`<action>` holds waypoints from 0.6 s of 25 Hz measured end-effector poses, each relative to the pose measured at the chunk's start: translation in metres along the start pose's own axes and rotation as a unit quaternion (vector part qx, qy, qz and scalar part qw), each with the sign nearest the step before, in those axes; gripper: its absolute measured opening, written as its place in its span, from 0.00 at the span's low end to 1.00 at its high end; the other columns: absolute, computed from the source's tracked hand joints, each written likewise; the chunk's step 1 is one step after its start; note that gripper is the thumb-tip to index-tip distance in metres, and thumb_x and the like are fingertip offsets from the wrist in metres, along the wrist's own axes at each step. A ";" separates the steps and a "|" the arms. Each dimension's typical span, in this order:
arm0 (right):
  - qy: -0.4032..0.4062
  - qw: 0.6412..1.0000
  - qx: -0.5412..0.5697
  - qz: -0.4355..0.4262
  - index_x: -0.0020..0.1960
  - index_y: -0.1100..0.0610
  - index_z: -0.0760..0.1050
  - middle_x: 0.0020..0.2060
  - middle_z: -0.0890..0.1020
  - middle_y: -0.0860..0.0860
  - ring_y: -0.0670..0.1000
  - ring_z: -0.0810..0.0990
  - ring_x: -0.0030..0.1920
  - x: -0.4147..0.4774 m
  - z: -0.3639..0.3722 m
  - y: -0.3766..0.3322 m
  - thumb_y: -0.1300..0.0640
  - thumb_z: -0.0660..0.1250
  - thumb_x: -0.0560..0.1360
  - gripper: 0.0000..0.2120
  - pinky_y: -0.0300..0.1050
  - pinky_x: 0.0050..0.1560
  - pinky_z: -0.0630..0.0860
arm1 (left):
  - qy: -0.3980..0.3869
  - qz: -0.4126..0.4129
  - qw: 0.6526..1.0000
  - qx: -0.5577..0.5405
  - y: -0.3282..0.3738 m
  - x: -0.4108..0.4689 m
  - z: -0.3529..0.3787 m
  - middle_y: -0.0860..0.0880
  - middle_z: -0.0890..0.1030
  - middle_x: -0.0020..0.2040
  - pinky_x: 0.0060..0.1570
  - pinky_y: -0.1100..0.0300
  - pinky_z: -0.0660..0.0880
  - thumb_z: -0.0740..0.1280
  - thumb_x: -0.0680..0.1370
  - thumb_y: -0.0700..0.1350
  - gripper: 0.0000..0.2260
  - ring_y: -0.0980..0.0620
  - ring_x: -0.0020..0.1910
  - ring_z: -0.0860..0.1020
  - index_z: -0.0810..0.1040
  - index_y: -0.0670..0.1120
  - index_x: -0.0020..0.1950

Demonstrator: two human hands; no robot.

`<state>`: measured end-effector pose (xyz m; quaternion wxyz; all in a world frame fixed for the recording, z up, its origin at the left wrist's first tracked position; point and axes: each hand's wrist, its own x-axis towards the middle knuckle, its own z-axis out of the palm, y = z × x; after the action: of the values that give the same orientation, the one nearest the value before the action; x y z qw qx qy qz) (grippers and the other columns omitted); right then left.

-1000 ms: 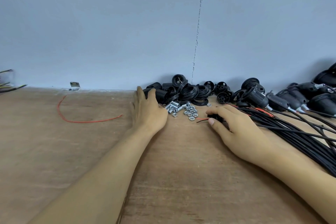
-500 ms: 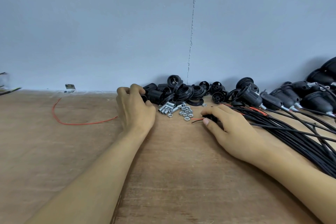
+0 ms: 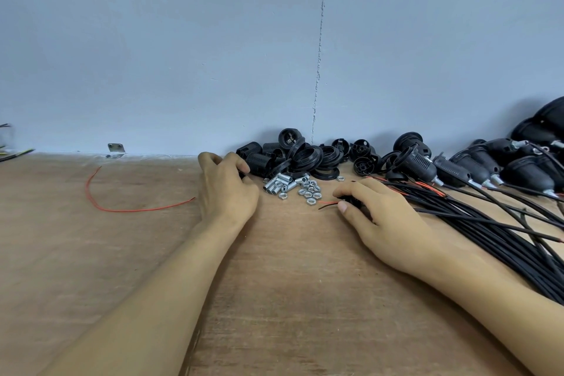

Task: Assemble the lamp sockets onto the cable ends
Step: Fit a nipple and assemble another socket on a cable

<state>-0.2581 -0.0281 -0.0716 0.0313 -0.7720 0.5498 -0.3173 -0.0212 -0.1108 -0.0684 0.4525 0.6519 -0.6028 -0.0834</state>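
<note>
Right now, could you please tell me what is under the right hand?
Under the right hand lies a black cable end; its red and black wire tips poke out past the thumb. The hand covers the rest, including how the fingers grip it.

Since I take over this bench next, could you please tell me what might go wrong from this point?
1. The left hand curls round a black socket part right beside the loose nuts and tubes; drawing it out might scatter them.
2. The right hand holds a cable end with thin wire tips poking out; these could bend while threading.
3. Lifting that cable may drag the cable bundle.
</note>
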 end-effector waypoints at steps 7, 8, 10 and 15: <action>-0.012 1.000 -0.006 0.021 0.55 0.45 0.79 0.53 0.75 0.40 0.44 0.76 0.52 -0.001 -0.004 -0.005 0.47 0.64 0.78 0.08 0.48 0.56 0.75 | 0.045 0.035 0.974 -0.220 0.038 -0.024 -0.007 0.56 0.71 0.52 0.44 0.74 0.69 0.68 0.69 0.41 0.11 0.68 0.43 0.75 0.74 0.51 0.48; -0.021 0.999 -0.018 0.024 0.54 0.45 0.79 0.52 0.75 0.40 0.44 0.76 0.52 -0.001 -0.005 -0.006 0.45 0.66 0.77 0.09 0.48 0.56 0.75 | 0.014 -0.001 0.956 -0.292 0.045 -0.031 -0.007 0.56 0.75 0.49 0.41 0.74 0.70 0.68 0.66 0.42 0.12 0.67 0.41 0.76 0.74 0.51 0.48; -0.023 0.998 -0.037 0.036 0.51 0.46 0.78 0.52 0.75 0.40 0.45 0.76 0.51 -0.001 -0.009 -0.003 0.45 0.68 0.76 0.07 0.48 0.55 0.76 | -0.069 -0.104 0.902 -0.414 0.055 -0.041 -0.004 0.52 0.79 0.43 0.41 0.67 0.73 0.66 0.60 0.42 0.16 0.60 0.38 0.77 0.76 0.49 0.48; 0.063 0.994 0.042 0.079 0.45 0.47 0.77 0.46 0.78 0.44 0.39 0.75 0.45 0.005 -0.019 -0.001 0.53 0.68 0.78 0.04 0.27 0.46 0.67 | -0.282 -0.146 0.845 -0.431 0.060 -0.056 0.004 0.45 0.81 0.46 0.50 0.55 0.75 0.62 0.53 0.35 0.27 0.48 0.46 0.77 0.85 0.45 0.49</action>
<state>-0.2664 -0.0264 -0.0544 0.0542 -0.7022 0.5963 -0.3852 -0.0805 -0.0565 -0.0537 0.4809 0.4202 -0.5055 -0.5802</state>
